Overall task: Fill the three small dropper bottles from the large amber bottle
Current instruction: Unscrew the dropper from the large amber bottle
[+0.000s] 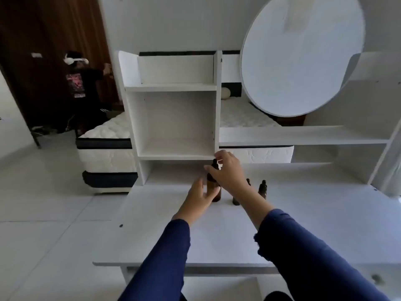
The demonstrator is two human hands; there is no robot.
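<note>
The large amber bottle (213, 190) stands upright on the white desk (303, 213), near the back under the shelf unit. My left hand (200, 197) wraps its lower body from the left. My right hand (227, 170) comes from above, its fingers pinched around the black dropper cap (215, 163) at the bottle's top. Two small dark dropper bottles stand to the right: one (236, 200) is mostly hidden behind my right wrist, the other (262, 189) stands free. A third small bottle is not visible.
A white shelf unit (175, 124) rises at the back of the desk, and a large round white mirror (303, 55) at the right. A bed (108, 148) lies behind the desk. Another person stands far left, by a dark curtain.
</note>
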